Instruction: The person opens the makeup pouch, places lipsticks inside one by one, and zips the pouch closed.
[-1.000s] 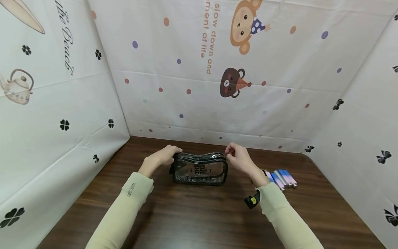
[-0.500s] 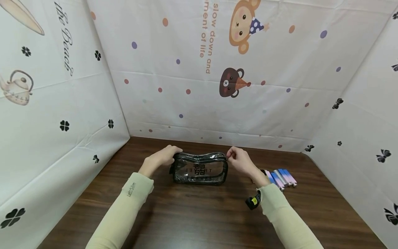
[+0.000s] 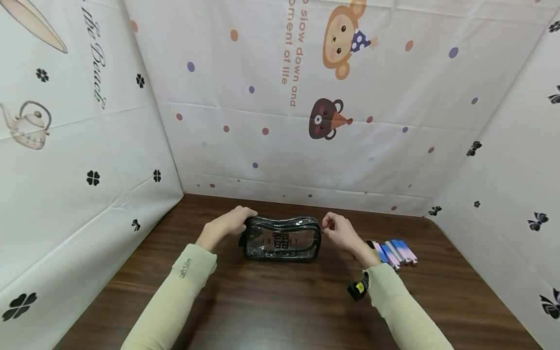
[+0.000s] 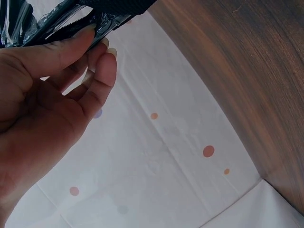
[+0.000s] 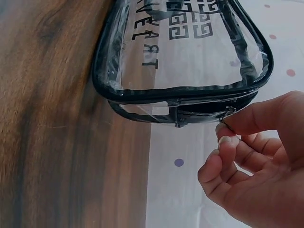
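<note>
A clear pouch with black trim and black lettering (image 3: 280,243) stands upright on the brown table. My left hand (image 3: 229,221) grips its top left corner; in the left wrist view the thumb (image 4: 71,50) lies over the black edge beside the zipper teeth (image 4: 71,21). At the pouch's right end is my right hand (image 3: 341,232). Up close, its thumb and index finger pinch the zipper pull (image 5: 225,124), just below the slider (image 5: 230,111). The other fingers of that hand curl inward. Through the clear panel (image 5: 213,66) no contents show.
Several slim blue-and-pink sticks with silvery ends (image 3: 395,250) lie side by side on the table, right of the pouch and partly behind my right wrist. A black wrist device (image 3: 358,289) hangs under the right cuff. Printed white sheets (image 3: 280,146) wall in the table's back and sides.
My right hand has shifted slightly right and down at the pouch's right end, with the zipper pull. The left hand keeps its place on the top left corner.
</note>
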Demonstrator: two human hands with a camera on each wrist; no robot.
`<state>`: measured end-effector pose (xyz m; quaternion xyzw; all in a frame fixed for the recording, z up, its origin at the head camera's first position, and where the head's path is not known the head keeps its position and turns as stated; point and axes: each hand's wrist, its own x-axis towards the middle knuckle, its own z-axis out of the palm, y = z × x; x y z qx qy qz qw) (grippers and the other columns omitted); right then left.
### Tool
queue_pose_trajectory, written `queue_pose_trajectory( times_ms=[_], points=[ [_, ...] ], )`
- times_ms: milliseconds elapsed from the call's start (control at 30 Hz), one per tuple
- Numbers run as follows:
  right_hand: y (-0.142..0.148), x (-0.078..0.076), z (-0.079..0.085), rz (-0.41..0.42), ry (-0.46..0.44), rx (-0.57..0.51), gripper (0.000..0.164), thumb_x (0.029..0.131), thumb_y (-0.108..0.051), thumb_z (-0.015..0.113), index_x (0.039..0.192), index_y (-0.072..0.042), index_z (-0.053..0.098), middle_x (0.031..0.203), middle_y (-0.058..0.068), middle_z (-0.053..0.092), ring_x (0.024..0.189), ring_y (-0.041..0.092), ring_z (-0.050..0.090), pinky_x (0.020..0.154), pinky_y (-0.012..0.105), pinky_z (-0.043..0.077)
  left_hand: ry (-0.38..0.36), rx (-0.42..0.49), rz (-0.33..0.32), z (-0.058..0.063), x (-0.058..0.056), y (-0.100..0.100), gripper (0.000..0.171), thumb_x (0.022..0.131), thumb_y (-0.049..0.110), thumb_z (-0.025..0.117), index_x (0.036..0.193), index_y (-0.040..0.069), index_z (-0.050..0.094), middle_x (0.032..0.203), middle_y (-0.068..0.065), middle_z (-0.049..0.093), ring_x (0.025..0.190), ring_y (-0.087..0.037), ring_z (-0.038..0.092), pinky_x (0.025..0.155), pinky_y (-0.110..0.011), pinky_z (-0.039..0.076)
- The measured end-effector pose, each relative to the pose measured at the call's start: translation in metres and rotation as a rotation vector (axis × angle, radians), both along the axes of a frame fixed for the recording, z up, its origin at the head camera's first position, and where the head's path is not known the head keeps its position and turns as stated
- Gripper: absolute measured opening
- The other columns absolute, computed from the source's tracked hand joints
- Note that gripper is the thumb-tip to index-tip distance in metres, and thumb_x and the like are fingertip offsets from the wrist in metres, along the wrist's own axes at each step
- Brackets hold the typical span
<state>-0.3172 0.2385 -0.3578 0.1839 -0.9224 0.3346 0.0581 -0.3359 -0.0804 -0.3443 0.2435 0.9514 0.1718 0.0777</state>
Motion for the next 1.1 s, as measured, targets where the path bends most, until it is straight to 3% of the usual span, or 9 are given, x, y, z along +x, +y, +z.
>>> queue_pose_trajectory(
  times_ms=[633, 733, 767, 900, 967, 1033, 1100],
  points=[
    [0.003, -0.004, -0.026, 0.008, -0.045, 0.01, 0.005, 0.079, 0.004, 0.054, 0.083, 0.001, 0.053, 0.068, 0.004, 0.047, 0.058, 0.015, 0.039, 0.054, 0.028, 0.033, 0.002, 0.001, 0.006, -0.001, 0.0, -0.002, 0.056, 0.083, -0.013, 0.04, 0.136, 0.006, 0.039, 0.139, -0.013, 0.038, 0.13, -0.031, 0.031, 0.091, -0.037, 0.038],
    [0.0, -0.004, -0.027, 0.005, -0.067, 0.011, 0.004, 0.08, 0.002, 0.055, 0.084, 0.001, 0.054, 0.071, 0.007, 0.049, 0.059, 0.015, 0.041, 0.054, 0.028, 0.034, 0.003, 0.017, 0.006, -0.003, -0.001, -0.006, 0.057, 0.082, -0.013, 0.04, 0.135, 0.006, 0.04, 0.138, -0.013, 0.039, 0.13, -0.031, 0.031, 0.085, -0.036, 0.038],
    [0.0, -0.004, -0.027, 0.004, -0.073, 0.013, 0.004, 0.081, 0.001, 0.055, 0.085, 0.001, 0.054, 0.072, 0.008, 0.051, 0.059, 0.015, 0.041, 0.054, 0.027, 0.034, 0.007, 0.025, 0.002, -0.004, -0.002, -0.008, 0.055, 0.082, -0.012, 0.041, 0.133, 0.006, 0.043, 0.135, -0.013, 0.043, 0.126, -0.03, 0.037, 0.082, -0.035, 0.038],
    [-0.001, -0.003, -0.029, -0.01, -0.082, 0.029, 0.005, 0.082, -0.003, 0.056, 0.085, 0.0, 0.055, 0.073, 0.01, 0.054, 0.059, 0.015, 0.043, 0.055, 0.028, 0.036, 0.022, 0.164, -0.02, -0.003, -0.002, -0.014, 0.039, 0.084, -0.009, 0.042, 0.119, 0.008, 0.048, 0.119, -0.013, 0.052, 0.108, -0.028, 0.05, 0.073, -0.035, 0.04],
    [0.0, -0.004, -0.029, -0.026, -0.072, 0.034, 0.005, 0.081, -0.004, 0.058, 0.084, -0.001, 0.054, 0.072, 0.008, 0.053, 0.059, 0.015, 0.043, 0.055, 0.028, 0.036, 0.027, 0.265, -0.049, -0.001, -0.002, -0.013, 0.029, 0.087, -0.005, 0.041, 0.112, 0.01, 0.044, 0.114, -0.012, 0.051, 0.102, -0.025, 0.052, 0.072, -0.035, 0.042],
    [0.002, -0.003, -0.029, -0.033, -0.068, 0.038, 0.006, 0.081, -0.005, 0.058, 0.083, -0.001, 0.054, 0.071, 0.006, 0.052, 0.059, 0.015, 0.044, 0.055, 0.027, 0.035, 0.02, 0.36, -0.077, 0.001, -0.002, -0.01, 0.023, 0.09, -0.001, 0.039, 0.111, 0.009, 0.038, 0.114, -0.012, 0.048, 0.106, -0.022, 0.05, 0.074, -0.034, 0.043],
    [0.004, -0.003, -0.028, -0.022, -0.073, 0.036, 0.006, 0.081, -0.006, 0.058, 0.084, -0.002, 0.054, 0.071, 0.005, 0.053, 0.059, 0.014, 0.044, 0.055, 0.027, 0.036, 0.025, 0.394, -0.11, 0.003, -0.002, -0.006, 0.014, 0.093, 0.004, 0.036, 0.107, 0.008, 0.037, 0.105, -0.012, 0.049, 0.092, -0.019, 0.052, 0.068, -0.033, 0.042]
  ],
)
